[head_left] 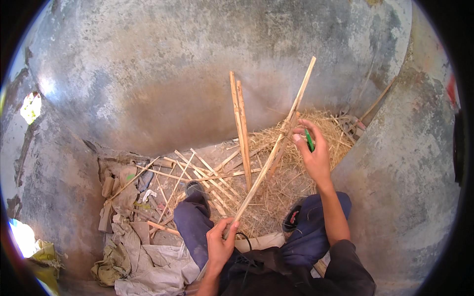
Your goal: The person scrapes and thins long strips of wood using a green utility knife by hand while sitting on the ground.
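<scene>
In the head view, 2 upright sticks (244, 143) stand before the curved grey wall (148, 64), a straw heap (335, 143) spreads right, crumpled cloth (160, 266) lies left, and scattered strips (214, 172) overlap too much to count. The left hand (220, 244) clamps the lower end of 1 long wooden strip (259, 177); the right hand (317, 157), curled around 1 green object (309, 140), is beside its upper part.

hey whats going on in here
A person's left hand grips the near end of a long wooden strip. The right hand, with a green object in it, is beside the strip's upper part. Two more strips stand ahead; loose sticks and straw lie around.
</scene>
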`<action>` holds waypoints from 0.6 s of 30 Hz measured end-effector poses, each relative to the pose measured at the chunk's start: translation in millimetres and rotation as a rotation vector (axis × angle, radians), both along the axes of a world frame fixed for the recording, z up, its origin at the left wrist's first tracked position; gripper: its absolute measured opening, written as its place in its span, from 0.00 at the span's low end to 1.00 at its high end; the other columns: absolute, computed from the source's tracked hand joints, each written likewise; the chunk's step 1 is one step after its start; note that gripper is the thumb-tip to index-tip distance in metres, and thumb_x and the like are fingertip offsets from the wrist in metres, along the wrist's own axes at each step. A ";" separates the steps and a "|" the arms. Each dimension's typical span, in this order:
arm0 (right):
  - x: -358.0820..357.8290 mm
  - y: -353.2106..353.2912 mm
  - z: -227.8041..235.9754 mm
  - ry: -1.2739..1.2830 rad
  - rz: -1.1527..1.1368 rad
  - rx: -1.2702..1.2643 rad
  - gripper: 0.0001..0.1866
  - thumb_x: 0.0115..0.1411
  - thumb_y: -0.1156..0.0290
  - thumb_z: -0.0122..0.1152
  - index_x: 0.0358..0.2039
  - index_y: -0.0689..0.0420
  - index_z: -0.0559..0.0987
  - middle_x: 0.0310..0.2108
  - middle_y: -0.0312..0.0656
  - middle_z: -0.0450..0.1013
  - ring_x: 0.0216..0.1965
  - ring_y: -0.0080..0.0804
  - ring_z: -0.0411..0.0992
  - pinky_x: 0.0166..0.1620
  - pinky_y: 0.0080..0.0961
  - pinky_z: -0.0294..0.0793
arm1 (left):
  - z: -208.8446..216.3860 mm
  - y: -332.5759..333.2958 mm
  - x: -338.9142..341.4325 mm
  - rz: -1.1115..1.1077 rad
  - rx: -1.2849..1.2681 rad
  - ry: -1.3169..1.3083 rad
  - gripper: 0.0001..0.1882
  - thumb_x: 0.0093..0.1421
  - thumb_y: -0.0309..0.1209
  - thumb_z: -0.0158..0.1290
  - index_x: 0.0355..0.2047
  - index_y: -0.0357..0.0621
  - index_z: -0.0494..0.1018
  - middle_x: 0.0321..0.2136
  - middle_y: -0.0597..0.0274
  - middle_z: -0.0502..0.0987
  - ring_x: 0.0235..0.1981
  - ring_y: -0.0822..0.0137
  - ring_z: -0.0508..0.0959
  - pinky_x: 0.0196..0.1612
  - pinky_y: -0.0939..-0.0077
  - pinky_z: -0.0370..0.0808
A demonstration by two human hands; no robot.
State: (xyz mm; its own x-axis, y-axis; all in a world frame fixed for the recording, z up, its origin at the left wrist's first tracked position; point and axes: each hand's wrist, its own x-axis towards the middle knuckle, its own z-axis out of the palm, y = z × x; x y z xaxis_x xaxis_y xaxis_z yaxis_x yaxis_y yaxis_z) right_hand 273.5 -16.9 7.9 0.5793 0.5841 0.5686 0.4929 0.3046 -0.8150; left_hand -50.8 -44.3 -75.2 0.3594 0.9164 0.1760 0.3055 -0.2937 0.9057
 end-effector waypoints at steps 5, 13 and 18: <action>19.9 -4.5 -8.0 0.266 0.349 -0.298 0.13 0.75 0.62 0.65 0.39 0.60 0.83 0.33 0.38 0.82 0.30 0.21 0.75 0.36 0.18 0.72 | -8.0 -1.0 -2.2 -0.007 -0.020 -0.044 0.09 0.70 0.28 0.64 0.44 0.33 0.83 0.24 0.58 0.78 0.23 0.74 0.73 0.28 0.75 0.69; 23.3 -5.1 -20.6 0.276 0.368 -0.279 0.16 0.74 0.63 0.67 0.29 0.55 0.80 0.23 0.29 0.75 0.24 0.15 0.66 0.30 0.20 0.64 | -22.0 1.5 -8.7 -0.058 -0.212 -0.119 0.09 0.71 0.29 0.64 0.44 0.34 0.83 0.20 0.65 0.76 0.23 0.80 0.70 0.26 0.77 0.66; 33.8 1.2 -35.5 0.116 0.314 -0.265 0.13 0.72 0.65 0.69 0.33 0.61 0.86 0.28 0.34 0.82 0.26 0.18 0.72 0.31 0.23 0.68 | -16.4 0.9 -9.2 -0.066 -0.247 -0.104 0.09 0.74 0.28 0.61 0.42 0.31 0.82 0.23 0.76 0.76 0.23 0.86 0.69 0.25 0.85 0.60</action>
